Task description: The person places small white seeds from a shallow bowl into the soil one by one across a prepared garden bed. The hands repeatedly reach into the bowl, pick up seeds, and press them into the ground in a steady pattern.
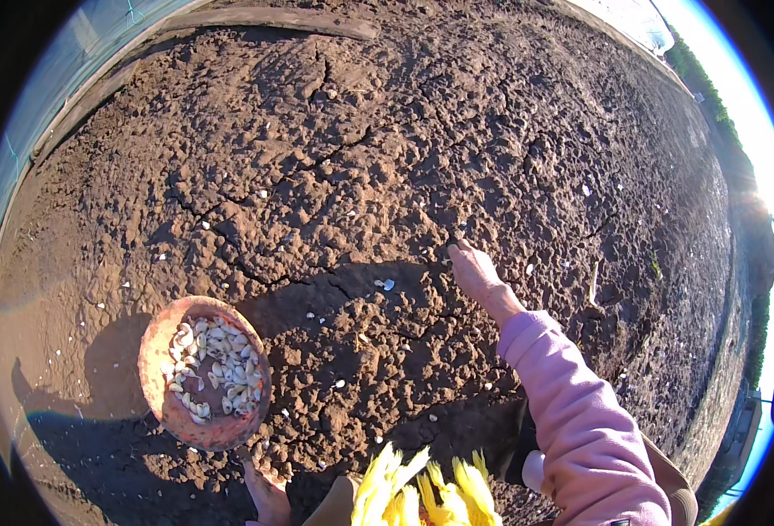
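Observation:
My right hand (477, 273), in a lilac fleece sleeve (577, 407), reaches out over the cracked brown soil (387, 184). Its fingertips touch the ground, and whether they pinch anything is hidden. Left of it, a round reddish bowl (156, 388) sits on the earth with many pale garlic cloves (232, 361) inside. Just below the bowl's rim, my left hand (268, 490) is low at the bottom edge of the view. Brownish lumps show at its fingers, but I cannot tell if it grips them.
Small white pieces, likely cloves, lie scattered on the soil, one pale piece (387, 285) in shadow. A wooden plank (281, 21) lies at the far side. Plastic sheeting (64, 66) borders the left. Yellow fringe (419, 493) hangs before me. A dry stalk (594, 286) lies right.

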The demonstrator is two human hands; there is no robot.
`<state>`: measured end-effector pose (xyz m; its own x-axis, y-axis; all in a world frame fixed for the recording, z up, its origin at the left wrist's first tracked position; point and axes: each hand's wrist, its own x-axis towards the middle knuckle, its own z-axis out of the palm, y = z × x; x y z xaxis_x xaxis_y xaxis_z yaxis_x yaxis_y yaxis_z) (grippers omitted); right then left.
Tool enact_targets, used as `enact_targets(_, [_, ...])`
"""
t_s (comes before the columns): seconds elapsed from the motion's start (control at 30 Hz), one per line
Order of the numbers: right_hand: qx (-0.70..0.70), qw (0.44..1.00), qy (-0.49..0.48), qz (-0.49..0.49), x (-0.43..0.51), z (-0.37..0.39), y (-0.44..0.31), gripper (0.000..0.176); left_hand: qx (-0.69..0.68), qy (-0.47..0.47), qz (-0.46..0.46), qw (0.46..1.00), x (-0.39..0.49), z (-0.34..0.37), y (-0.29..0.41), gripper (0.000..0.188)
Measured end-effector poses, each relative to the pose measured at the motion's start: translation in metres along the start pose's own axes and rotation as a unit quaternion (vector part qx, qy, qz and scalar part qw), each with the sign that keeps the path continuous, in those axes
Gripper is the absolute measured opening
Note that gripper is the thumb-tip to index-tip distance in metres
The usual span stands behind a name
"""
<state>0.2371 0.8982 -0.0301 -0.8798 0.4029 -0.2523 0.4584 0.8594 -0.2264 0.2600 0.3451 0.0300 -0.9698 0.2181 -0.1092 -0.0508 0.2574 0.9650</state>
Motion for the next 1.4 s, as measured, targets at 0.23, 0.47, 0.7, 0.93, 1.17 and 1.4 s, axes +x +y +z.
enact_targets(0.23, [-0.057, 0.995, -0.062, -0.052, 0.014, 0.003, -0.01, 0.019, -0.386, 0.1, -0.333, 0.854, 0.046, -0.036, -0.05, 0.045])
enact_targets(0.47, [-0.005, 0.999, -0.002, -0.032, 0.017, 0.016, 0.006, 0.017, -0.264, 0.171, -0.272, 0.909, 0.052, -0.041, -0.083, 0.039])
enact_targets(0.7, [-0.031, 0.999, -0.018, -0.033, 0.017, 0.021, 0.0, 0.016, -0.223, 0.158, -0.276, 0.921, 0.059, 0.011, -0.035, 0.032])
enact_targets(0.93, [0.077, 0.987, 0.117, -0.081, -0.006, -0.029, -0.082, 0.025, -0.272, 0.119, -0.292, 0.909, 0.087, 0.085, -0.028, 0.043])
enact_targets(1.17, [0.161, 0.943, 0.052, -0.285, -0.004, -0.021, -0.22, 0.023, -0.122, 0.037, -0.357, 0.925, 0.09, 0.069, -0.033, 0.038])
enact_targets(1.4, [-0.214, 0.921, 0.111, -0.308, 0.053, 0.063, -0.278, 0.026, -0.195, -0.142, -0.37, 0.897, 0.051, 0.06, 0.026, 0.031])
